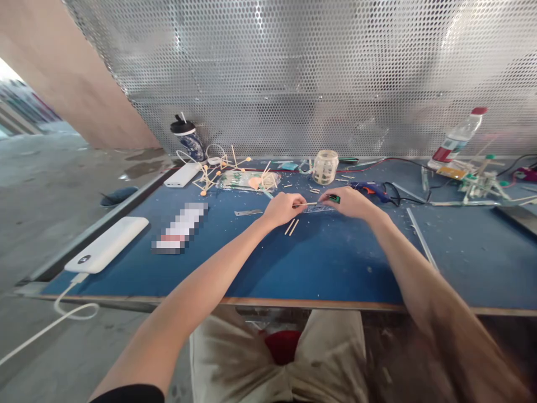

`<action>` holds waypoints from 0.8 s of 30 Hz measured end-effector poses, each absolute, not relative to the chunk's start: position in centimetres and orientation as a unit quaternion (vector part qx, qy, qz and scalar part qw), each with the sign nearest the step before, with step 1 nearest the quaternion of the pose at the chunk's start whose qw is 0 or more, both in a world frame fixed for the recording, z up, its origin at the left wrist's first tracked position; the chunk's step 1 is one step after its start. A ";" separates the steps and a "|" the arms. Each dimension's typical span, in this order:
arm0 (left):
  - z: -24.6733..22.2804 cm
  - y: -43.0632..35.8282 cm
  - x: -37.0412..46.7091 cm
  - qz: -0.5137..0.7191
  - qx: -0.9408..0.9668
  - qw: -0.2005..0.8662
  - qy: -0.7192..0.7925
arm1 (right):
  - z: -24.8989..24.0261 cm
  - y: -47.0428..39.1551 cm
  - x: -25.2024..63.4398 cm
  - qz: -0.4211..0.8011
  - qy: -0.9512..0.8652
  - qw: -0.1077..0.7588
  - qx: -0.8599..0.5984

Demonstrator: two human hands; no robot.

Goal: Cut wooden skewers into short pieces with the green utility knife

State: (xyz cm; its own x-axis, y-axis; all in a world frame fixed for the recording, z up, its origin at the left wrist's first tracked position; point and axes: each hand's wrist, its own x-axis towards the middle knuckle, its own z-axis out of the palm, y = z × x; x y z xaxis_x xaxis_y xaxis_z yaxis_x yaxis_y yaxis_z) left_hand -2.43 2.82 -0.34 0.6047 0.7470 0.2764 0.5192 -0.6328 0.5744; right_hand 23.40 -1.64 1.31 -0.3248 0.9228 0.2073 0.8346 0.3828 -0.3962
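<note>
Near the middle of the table, my left hand [286, 209] is closed around a thin wooden stick [309, 204] that points to the right. My right hand [348, 201] grips a green and black utility knife [334, 198], its tip close to the stick's far end. Fingers hide much of both. Beneath the hands lies a clear ruler [321, 209], partly covered. Two short cut sticks [291, 227] rest just in front of my left hand. A small metal ruler [248, 212] is to its left.
A glue gun [371, 190] lies right of my hands, and a jar-shaped stick holder [325, 167] stands behind. Stick models [210, 173], a power bank [108, 244] and a blurred-out phone [181, 228] are at left. A bottle [459, 140] leans at right before the perforated metal panel [293, 78].
</note>
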 end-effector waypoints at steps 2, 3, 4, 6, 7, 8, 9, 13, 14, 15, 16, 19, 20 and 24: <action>-0.5 2.9 -2.3 0.256 0.864 0.233 0.365 | 1.2 -1.5 23.2 0.099 -0.806 0.195 -0.549; -0.6 2.9 -2.3 0.257 0.863 0.239 0.363 | 1.1 -1.5 23.2 0.094 -0.806 0.191 -0.552; -0.7 2.9 -2.3 0.258 0.862 0.246 0.361 | 1.1 -1.4 23.2 0.089 -0.806 0.186 -0.554; -0.8 2.9 -2.2 0.256 0.861 0.259 0.355 | 1.0 -1.4 23.2 0.082 -0.809 0.175 -0.555; -0.8 2.9 -2.2 0.254 0.861 0.264 0.353 | 1.0 -1.4 23.2 0.079 -0.812 0.169 -0.554; -0.8 2.9 -2.2 0.250 0.862 0.267 0.351 | 1.0 -1.4 23.2 0.075 -0.814 0.162 -0.552; -0.7 2.8 -2.1 0.246 0.863 0.266 0.352 | 1.0 -1.4 23.1 0.071 -0.817 0.157 -0.550; -0.2 2.4 -2.1 0.231 0.868 0.235 0.372 | 1.0 -1.6 22.9 0.048 -0.827 0.138 -0.543; -0.1 2.3 -2.0 0.228 0.868 0.221 0.381 | 0.9 -1.7 22.8 0.041 -0.829 0.135 -0.542; -0.1 2.2 -2.0 0.226 0.869 0.206 0.389 | 0.8 -1.7 22.7 0.035 -0.830 0.134 -0.540; 0.0 2.0 -2.0 0.224 0.870 0.191 0.396 | 0.7 -1.7 22.7 0.029 -0.831 0.135 -0.539; 0.1 1.8 -1.9 0.221 0.872 0.157 0.408 | 0.5 -1.6 22.6 0.016 -0.832 0.147 -0.534; 0.1 1.8 -1.8 0.220 0.873 0.151 0.409 | 0.4 -1.6 22.6 0.015 -0.833 0.152 -0.531; 0.1 1.7 -1.7 0.217 0.881 0.145 0.395 | 0.7 -1.7 22.7 0.020 -0.838 0.170 -0.518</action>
